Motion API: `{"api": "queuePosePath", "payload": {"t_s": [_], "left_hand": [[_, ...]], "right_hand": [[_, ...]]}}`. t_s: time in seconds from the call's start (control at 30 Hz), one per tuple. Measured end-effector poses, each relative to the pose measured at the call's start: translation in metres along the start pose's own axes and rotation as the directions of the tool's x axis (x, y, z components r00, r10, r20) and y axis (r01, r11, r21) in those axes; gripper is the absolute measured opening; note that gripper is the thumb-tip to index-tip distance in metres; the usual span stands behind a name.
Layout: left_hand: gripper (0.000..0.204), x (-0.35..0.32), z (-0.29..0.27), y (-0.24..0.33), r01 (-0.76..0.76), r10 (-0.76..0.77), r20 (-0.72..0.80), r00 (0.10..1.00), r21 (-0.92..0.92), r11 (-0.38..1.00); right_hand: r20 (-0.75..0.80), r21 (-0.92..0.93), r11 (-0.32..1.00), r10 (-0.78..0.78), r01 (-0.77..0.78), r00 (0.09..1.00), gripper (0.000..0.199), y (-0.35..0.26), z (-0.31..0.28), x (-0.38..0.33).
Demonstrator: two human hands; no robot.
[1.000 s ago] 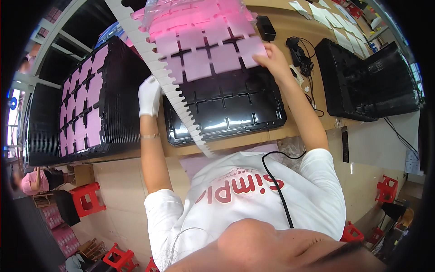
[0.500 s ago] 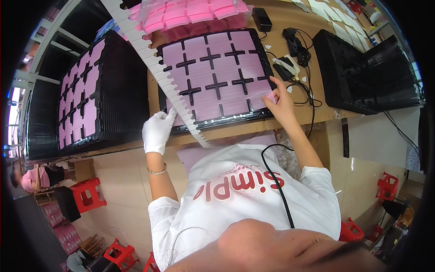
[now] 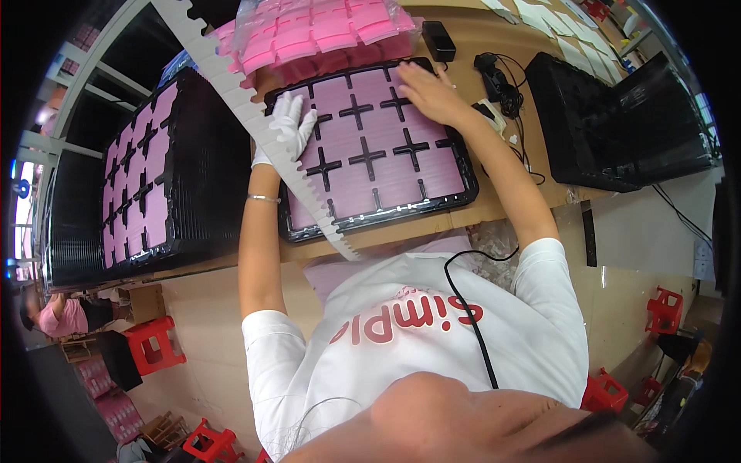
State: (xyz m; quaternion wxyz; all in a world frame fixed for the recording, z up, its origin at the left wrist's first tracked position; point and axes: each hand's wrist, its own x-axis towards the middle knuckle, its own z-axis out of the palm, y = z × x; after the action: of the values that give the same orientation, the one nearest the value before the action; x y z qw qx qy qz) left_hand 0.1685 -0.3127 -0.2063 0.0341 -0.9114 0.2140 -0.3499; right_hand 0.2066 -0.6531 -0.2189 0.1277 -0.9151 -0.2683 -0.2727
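Note:
A black plastic tray (image 3: 386, 218) lies on the cardboard-covered table in front of me. Flat pale-pink pieces (image 3: 382, 133) fill its compartments, with raised black crosses between them. My left hand (image 3: 289, 127), in a white glove, rests over the tray's far left part with its fingers apart. Bare, my right hand (image 3: 432, 92) lies flat at the far right part, fingers stretched over the pink pieces. Neither hand grips anything visible. A whitish toothed strip (image 3: 258, 119) runs diagonally across the picture, hiding part of the tray's left side and of the gloved hand.
On the left stands a tall stack of similar filled black trays (image 3: 204, 162). Bagged bright-pink pieces (image 3: 324, 35) lie beyond the tray. To the right are a black adapter (image 3: 438, 42), tangled cables (image 3: 505, 96) and more black trays (image 3: 579, 123). Red stools (image 3: 154, 345) stand on the floor.
Both hands have moved from the tray's near side to its far part, and their fingers have straightened. The tray appears slightly shifted and turned.

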Motion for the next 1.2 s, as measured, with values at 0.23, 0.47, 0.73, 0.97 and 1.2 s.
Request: {"api": "queuePosePath", "payload": {"t_s": [0.23, 0.47, 0.73, 0.97, 1.2], "left_hand": [[0.05, 0.015, -0.013, 0.001, 0.198, -0.194, 0.378, 0.905, 0.029, 0.98], [0.028, -0.034, -0.107, 0.024, -0.087, 0.143, 0.194, 0.97, -0.27, 0.959], [0.029, -0.094, -0.173, 0.06, 0.094, -0.017, 0.307, 0.952, -0.238, 0.967], [0.054, -0.132, -0.135, 0.058, 0.885, -0.71, 0.565, 0.42, -0.428, 0.183], [0.04, -0.087, -0.174, 0.051, 0.749, -0.444, 0.827, 0.345, -0.528, -0.401]], "right_hand": [[0.223, -0.075, 0.989, 0.14, -0.126, 0.965, 0.051, 0.01, 0.007, 0.006], [0.274, 0.39, 0.906, 0.053, -0.161, 0.96, 0.038, -0.041, -0.088, -0.074], [0.224, 0.336, 0.941, -0.12, 0.039, 0.967, 0.032, -0.07, -0.142, -0.131], [0.214, 0.542, 0.785, 0.217, -0.301, 0.952, 0.047, -0.063, -0.102, -0.16], [0.247, 0.496, 0.779, 0.299, -0.385, 0.922, 0.06, -0.072, -0.097, -0.162]]}}
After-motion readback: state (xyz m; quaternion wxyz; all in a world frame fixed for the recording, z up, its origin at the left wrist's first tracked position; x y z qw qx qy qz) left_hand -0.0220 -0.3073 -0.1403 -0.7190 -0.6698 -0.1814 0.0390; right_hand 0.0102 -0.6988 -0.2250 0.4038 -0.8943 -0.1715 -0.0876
